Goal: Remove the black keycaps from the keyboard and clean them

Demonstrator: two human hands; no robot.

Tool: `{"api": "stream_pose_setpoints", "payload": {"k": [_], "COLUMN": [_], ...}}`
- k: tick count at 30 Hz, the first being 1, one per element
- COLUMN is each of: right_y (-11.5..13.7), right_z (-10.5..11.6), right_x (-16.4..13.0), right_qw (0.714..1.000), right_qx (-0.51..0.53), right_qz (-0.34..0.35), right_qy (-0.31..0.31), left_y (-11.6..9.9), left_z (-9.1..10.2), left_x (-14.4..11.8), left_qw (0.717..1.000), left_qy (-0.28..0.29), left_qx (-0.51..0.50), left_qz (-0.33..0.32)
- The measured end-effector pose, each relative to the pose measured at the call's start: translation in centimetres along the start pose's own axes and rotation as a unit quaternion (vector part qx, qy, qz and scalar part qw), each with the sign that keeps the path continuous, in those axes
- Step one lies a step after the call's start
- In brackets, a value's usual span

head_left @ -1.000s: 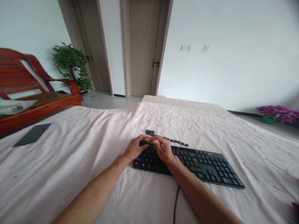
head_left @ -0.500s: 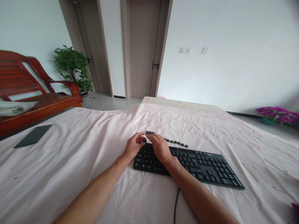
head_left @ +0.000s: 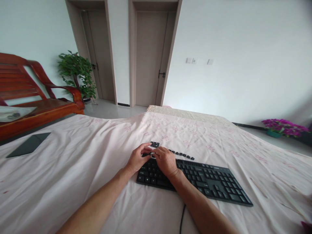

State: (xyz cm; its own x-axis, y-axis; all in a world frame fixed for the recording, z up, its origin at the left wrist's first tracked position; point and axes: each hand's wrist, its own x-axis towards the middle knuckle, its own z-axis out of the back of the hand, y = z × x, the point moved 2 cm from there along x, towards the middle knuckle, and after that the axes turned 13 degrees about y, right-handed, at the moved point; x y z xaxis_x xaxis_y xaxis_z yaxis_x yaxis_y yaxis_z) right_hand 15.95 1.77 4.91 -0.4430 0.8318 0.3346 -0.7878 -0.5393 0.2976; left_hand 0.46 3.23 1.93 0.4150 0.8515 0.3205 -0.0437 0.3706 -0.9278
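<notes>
A black keyboard (head_left: 209, 182) lies on a pale pink flowered cloth (head_left: 85, 162). Both of my hands rest over its far left corner. My left hand (head_left: 137, 159) holds the keyboard's left end, fingers curled at its top edge. My right hand (head_left: 165, 161) lies over the keys beside it, pinching a small metal tool (head_left: 152, 155) between its fingertips. Just behind the keyboard, several loose black keycaps (head_left: 181, 154) lie in a row on the cloth, with a small cluster (head_left: 155, 143) at the left end. The keyboard's cable (head_left: 182, 217) runs toward me.
A dark flat tablet (head_left: 28, 144) lies on the cloth at far left. A red wooden bench (head_left: 36, 97) and a green potted plant (head_left: 76, 73) stand at left, doors behind. Purple flowers (head_left: 284, 125) sit on the floor at right. Thin wooden sticks (head_left: 258, 187) lie right of the keyboard.
The head camera has tilted up a little, so the whole scene sits lower in the picture. My hands stay at the keyboard's far left corner, fingertips now closer together around the small tool.
</notes>
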Motion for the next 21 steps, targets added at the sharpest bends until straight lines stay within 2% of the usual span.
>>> {"api": "stream_pose_setpoints", "payload": {"k": [2,5,8,11,15,21], "right_y": [-0.2,-1.4,-3.4,-5.4,-7.2,-8.5], "right_z": [0.4,1.2,2.1,2.6,2.2,1.0], "right_x": [0.1,0.5,1.3,2.2,3.7,5.3], "right_qw": [1.000,0.997,0.985,0.968,0.951,0.943], "right_qx": [0.001,-0.001,-0.008,-0.022,-0.030,-0.026], "right_qz": [-0.018,-0.075,-0.165,-0.235,-0.277,-0.294], "right_qy": [-0.007,-0.002,0.039,0.089,0.135,0.153], "left_y": [-0.1,0.3,0.8,1.0,1.1,1.0], "left_z": [0.1,0.4,0.6,0.6,0.6,0.7], "left_x": [0.0,0.0,0.1,0.2,0.2,0.3], "left_qw": [1.000,0.999,0.998,0.997,0.996,0.995], "left_qy": [-0.004,-0.021,-0.025,-0.022,-0.020,-0.014], "left_qx": [0.019,0.029,0.022,0.038,0.062,0.081], "left_qz": [-0.009,0.023,0.058,0.062,0.057,0.057]}}
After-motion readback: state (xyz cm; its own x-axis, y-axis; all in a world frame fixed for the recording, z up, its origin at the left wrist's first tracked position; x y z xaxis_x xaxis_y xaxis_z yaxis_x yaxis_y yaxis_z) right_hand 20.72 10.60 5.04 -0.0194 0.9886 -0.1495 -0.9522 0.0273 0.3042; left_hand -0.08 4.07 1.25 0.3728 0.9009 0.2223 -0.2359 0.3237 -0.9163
